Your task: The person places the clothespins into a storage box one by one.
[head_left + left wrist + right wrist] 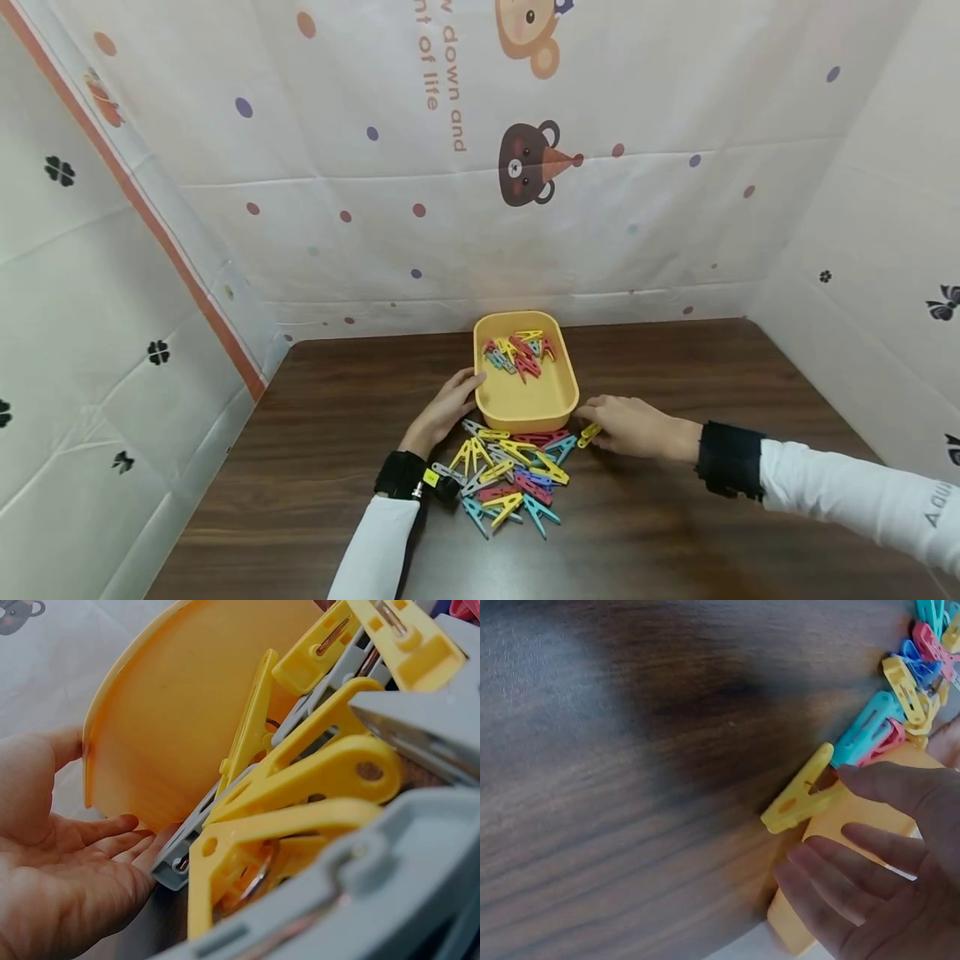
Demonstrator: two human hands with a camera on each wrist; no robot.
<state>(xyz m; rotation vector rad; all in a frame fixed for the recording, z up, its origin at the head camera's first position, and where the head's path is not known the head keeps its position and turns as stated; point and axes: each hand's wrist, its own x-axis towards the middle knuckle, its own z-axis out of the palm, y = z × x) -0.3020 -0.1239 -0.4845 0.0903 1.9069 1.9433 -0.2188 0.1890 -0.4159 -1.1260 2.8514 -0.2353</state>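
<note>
A yellow plastic basket [564, 383] stands at the back of the table, with several coloured clothespins [522, 357] inside. My left hand [444, 408] grips its left side, the thumb hooked over the rim and the other fingers along the outer wall. My right hand [630, 425] is at the basket's front right corner, fingers extended beside the wall. A yellow clothespin [799, 799] lies right at the right thumb's tip, overlapping the basket in the right wrist view. In front of the basket spreads a pile of yellow, grey, red, blue and teal clothespins [510, 471].
The dark wooden table [337, 400] meets a white printed sheet [420, 250] behind it, and similar sheets hang at both sides. Grey and yellow clothespins [300, 772] crowd close to the left palm and the basket wall.
</note>
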